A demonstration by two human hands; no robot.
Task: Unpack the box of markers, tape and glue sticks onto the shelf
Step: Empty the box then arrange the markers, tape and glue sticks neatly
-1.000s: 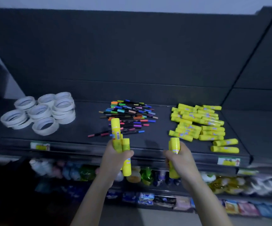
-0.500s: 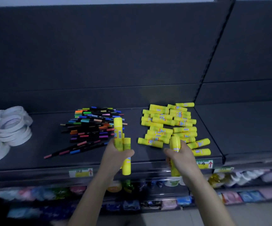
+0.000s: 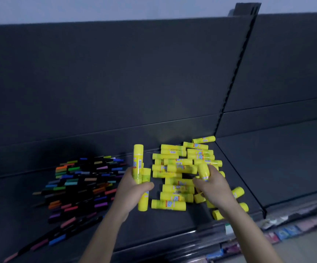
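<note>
At the front of the dark shelf (image 3: 173, 223), seen from the head view, both hands are up over the stock and both are full. The left hand (image 3: 133, 188) grips a small bundle of glue sticks (image 3: 139, 168), fingers wrapped tight round them; they stand close to upright, one poking well above the fist and another hanging out below it. The right hand (image 3: 212, 186) is curled round a single glue stick (image 3: 203, 170), its fingers (image 3: 215, 173) closed on the lower half, with the stick tilted up and away. The pile of glue sticks (image 3: 174, 179) is what matters here: it lies directly under and just ahead of the right hand, and just to the right of the left hand, so the right hand looks the nearer of the two. Most sticks in that pile lie flat with their long axes running left to right across the shelf, whereas the held ones point upward; to my eye they would need tipping over flat before being let go if they are to settle with the rest and not roll. A few loose sticks sit near the shelf's front edge below the right wrist. The markers (image 3: 81, 179) are spread in a heap to the left, apart from the yellow pile. I can see neither tape nor box from here.
</note>
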